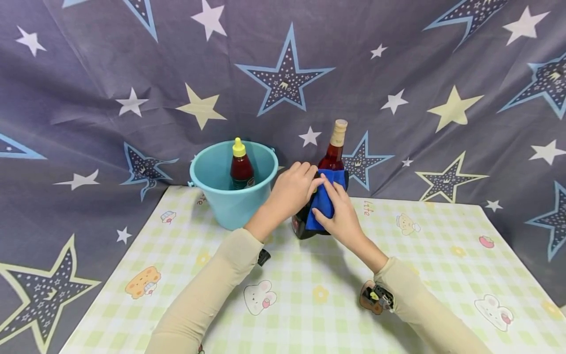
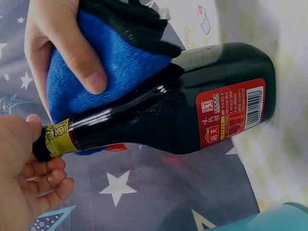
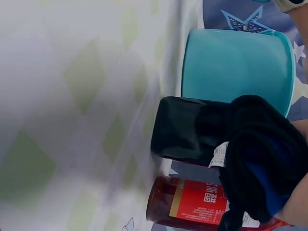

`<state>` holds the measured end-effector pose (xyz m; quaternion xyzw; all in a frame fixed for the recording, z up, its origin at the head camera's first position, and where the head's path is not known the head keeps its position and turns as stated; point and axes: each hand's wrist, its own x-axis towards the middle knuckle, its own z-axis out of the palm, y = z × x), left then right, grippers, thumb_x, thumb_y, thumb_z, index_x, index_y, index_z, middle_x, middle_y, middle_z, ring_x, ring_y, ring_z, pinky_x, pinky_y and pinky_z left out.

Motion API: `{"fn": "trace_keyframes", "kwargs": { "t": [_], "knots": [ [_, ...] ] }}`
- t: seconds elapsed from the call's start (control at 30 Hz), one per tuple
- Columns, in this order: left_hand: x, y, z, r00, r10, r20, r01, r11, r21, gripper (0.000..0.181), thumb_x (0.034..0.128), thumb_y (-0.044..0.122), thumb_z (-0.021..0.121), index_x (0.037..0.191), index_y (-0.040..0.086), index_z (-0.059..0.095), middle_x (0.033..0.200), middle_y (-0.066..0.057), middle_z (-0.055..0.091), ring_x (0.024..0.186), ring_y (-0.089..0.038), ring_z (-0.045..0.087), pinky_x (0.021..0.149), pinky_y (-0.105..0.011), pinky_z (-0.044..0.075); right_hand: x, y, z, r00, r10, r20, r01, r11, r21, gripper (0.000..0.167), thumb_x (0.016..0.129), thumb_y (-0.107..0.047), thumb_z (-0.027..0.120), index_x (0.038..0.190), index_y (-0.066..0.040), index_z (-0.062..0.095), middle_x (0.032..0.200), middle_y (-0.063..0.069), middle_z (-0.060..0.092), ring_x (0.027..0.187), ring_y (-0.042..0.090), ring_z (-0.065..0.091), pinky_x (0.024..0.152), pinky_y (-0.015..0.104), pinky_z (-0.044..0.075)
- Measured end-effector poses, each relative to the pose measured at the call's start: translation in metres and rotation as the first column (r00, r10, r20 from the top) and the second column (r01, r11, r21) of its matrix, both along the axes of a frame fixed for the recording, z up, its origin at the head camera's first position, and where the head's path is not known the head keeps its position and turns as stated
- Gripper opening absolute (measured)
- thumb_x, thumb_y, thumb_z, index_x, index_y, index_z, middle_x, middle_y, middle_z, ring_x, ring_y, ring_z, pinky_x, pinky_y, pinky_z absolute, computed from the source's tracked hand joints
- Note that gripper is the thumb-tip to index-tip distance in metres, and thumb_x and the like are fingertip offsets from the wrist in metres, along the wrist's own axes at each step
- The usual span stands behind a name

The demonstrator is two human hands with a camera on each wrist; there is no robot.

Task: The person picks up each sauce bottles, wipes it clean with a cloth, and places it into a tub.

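A dark sauce bottle (image 2: pixel 178 110) with a red label stands on the table; in the head view the hands and cloth mostly cover it. My left hand (image 1: pixel 292 189) (image 2: pixel 21 168) pinches its cap end, where a yellow band shows. My right hand (image 1: pixel 338 211) (image 2: pixel 70 48) holds a blue cloth (image 1: pixel 322 209) (image 2: pixel 120 62) with black edges against the bottle's neck and shoulder. In the right wrist view the folded cloth (image 3: pixel 262 163) hides the bottle's upper part, while its dark base (image 3: pixel 183 130) shows.
Left of the bottle stands a light blue bucket (image 1: pixel 234 206) (image 3: pixel 236 67) holding a red sauce bottle (image 1: pixel 241 169) with a yellow cap. A taller red-brown bottle (image 1: pixel 333 155) (image 3: pixel 192 199) stands close behind, to the right. A star-patterned curtain (image 1: pixel 283 132) hangs behind the checked table (image 1: pixel 420 275).
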<state>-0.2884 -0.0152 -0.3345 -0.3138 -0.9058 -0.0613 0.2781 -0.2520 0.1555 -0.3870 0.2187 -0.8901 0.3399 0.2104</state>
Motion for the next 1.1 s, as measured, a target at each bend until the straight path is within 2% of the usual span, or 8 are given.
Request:
{"fn": "trace_keyframes", "kwargs": {
  "t": [0.1,0.23,0.43,0.77,1.1],
  "knots": [
    [0.000,0.000,0.000,1.000,0.002,0.007,-0.002,1.000,0.005,0.042,0.1077,0.038,0.048,0.127,0.004,0.065,0.113,-0.008,0.068,0.099,-0.022,0.061,0.084,-0.029,0.058,0.002,0.000,-0.002,1.000,-0.022,0.007,0.022,0.998,0.059,0.080,0.088,-0.016,0.078,0.156,-0.001,0.037,0.148,0.031,0.045,0.136,0.049,0.046,0.111,0.062,0.040],
    [0.000,0.000,-0.001,1.000,-0.005,0.004,0.005,1.000,0.016,0.043,0.1073,0.038,0.049,0.126,0.004,0.066,0.114,-0.009,0.068,0.101,-0.023,0.062,0.086,-0.030,0.058,0.003,0.000,-0.003,0.999,-0.038,0.025,0.035,0.993,0.111,0.078,0.089,-0.017,0.077,0.155,0.000,0.038,0.147,0.032,0.045,0.135,0.052,0.046,0.110,0.062,0.041],
    [0.000,0.000,-0.002,1.000,-0.013,-0.020,0.014,0.999,0.029,0.043,0.1067,0.039,0.050,0.124,0.004,0.068,0.113,-0.009,0.069,0.100,-0.023,0.063,0.085,-0.030,0.058,0.004,0.003,-0.006,0.999,-0.032,0.040,0.026,0.989,0.148,0.080,0.089,-0.016,0.077,0.157,-0.005,0.037,0.146,0.031,0.046,0.132,0.051,0.047,0.109,0.062,0.042],
    [-0.001,0.001,-0.002,1.000,-0.004,0.001,0.004,0.999,0.035,0.042,0.1056,0.039,0.052,0.126,0.005,0.068,0.116,-0.008,0.069,0.103,-0.023,0.063,0.087,-0.030,0.058,0.003,0.011,-0.015,0.998,-0.006,0.062,-0.009,0.971,0.237,0.084,0.088,-0.014,0.079,0.159,-0.011,0.033,0.145,0.029,0.048,0.127,0.049,0.051,0.105,0.061,0.045],
    [-0.002,0.001,-0.005,1.000,-0.010,-0.026,0.011,0.999,0.045,0.040,0.1041,0.038,0.056,0.124,0.005,0.068,0.113,-0.008,0.069,0.101,-0.022,0.063,0.085,-0.029,0.058,-0.001,0.017,-0.022,0.994,0.026,0.107,-0.051,0.970,0.238,0.086,0.088,-0.014,0.079,0.160,-0.013,0.032,0.145,0.028,0.049,0.128,0.048,0.052,0.104,0.060,0.047]
  ]
}}
